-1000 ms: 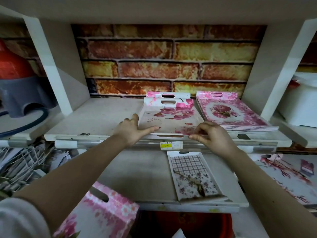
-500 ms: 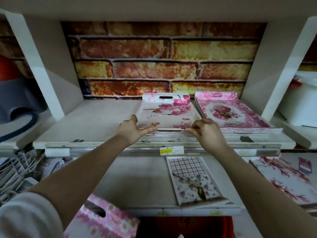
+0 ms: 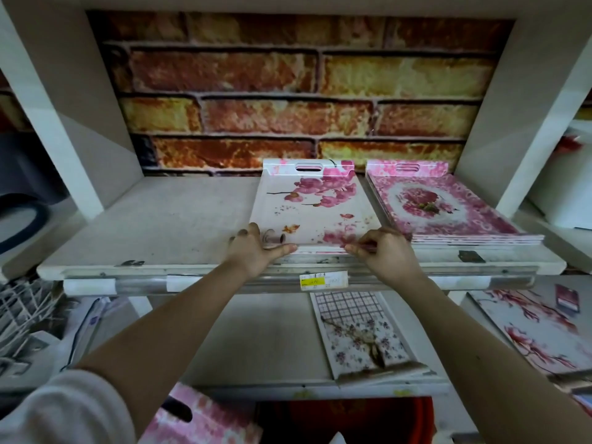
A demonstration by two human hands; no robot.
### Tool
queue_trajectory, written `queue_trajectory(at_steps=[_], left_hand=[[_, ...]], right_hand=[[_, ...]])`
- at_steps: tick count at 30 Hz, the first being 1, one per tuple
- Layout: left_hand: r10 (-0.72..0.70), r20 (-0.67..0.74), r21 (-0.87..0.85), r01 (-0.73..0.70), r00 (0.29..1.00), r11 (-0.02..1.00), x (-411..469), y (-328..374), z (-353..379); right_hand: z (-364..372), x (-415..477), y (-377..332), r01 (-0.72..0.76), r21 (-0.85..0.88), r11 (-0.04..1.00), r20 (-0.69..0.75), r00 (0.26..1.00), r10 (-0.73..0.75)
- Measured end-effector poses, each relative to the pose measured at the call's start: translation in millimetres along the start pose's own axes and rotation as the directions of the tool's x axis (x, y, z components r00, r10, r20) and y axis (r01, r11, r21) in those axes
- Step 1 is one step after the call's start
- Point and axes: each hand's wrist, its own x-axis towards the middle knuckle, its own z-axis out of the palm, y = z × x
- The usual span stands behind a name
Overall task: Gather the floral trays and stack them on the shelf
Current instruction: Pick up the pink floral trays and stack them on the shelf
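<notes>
The blossom tray [image 3: 315,206] has slid back since a second ago: its far handle, then short of another handle showing behind it, now covers that one and stands against the brick wall [image 3: 288,91]. Both hands stay on its near edge. The left hand [image 3: 256,251] grips the left front corner, thumb laid along the rim; the right hand [image 3: 387,251] pinches the right end of that rim with curled fingers.

The tray lies flat on the upper shelf [image 3: 160,225], on what looks like at least one tray beneath (layered edges show at the front), just beside a pink stack [image 3: 448,203] of rose-patterned trays. This placement looks all but done; only the letting go is left.

More probably remains to gather: a checked tray [image 3: 358,331] and a large blossom board [image 3: 538,331] lie on the lower shelf, and a pink tray [image 3: 205,421] sits at the bottom of the view.

The upper shelf is pale and scuffed, with a yellow price label [image 3: 323,280] on its front rail. Wire racks [image 3: 22,315] crowd the left, and a red tub [image 3: 352,418] stands below.
</notes>
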Motion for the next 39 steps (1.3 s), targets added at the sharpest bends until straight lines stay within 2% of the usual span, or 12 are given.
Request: queue_trajectory(at_steps=[7, 10, 13, 16, 21, 28, 33, 39], left_hand=[[-0.011, 0.008, 0.03, 0.011, 1.0, 0.999, 0, -3, 2], [-0.019, -0.015, 0.144, 0.021, 1.0, 0.989, -1, 0, 0], [-0.002, -0.043, 0.258, 0.013, 0.999, 0.966, -4, 6, -3], [0.092, -0.057, 0.363, -0.065, 0.994, 0.93, -20, 18, -7], [0.189, -0.078, 0.345, -0.152, 0.979, 0.926, -51, 47, -16], [0.227, 0.042, 0.292, -0.229, 0.973, 0.928, -107, 102, 7], [0.26, 0.082, 0.245, -0.273, 0.962, 0.93, -156, 148, 39], [0.389, 0.102, 0.14, -0.4, 0.916, 0.906, -235, 207, 103]], right_hand=[[8, -5, -2, -0.032, -0.057, 0.998, -0.009, 0.999, 0.031], [12, -13, 0, 0.0, -0.111, 0.994, -0.042, 0.999, -0.004], [11, -17, 2, 0.003, -0.066, 0.998, -0.028, 1.0, -0.005], [-3, -32, 6, 0.01, -0.045, 0.999, -0.04, 0.999, -0.012], [-30, -57, 8, 0.024, 0.018, 1.0, -0.038, 0.999, -0.023], [-74, -114, 38, 0.06, 0.091, 0.994, -0.018, 0.998, -0.059], [-114, -166, 81, 0.024, 0.122, 0.992, -0.034, 0.999, -0.02], [-152, -248, 148, -0.054, 0.203, 0.978, -0.099, 0.992, 0.075]])
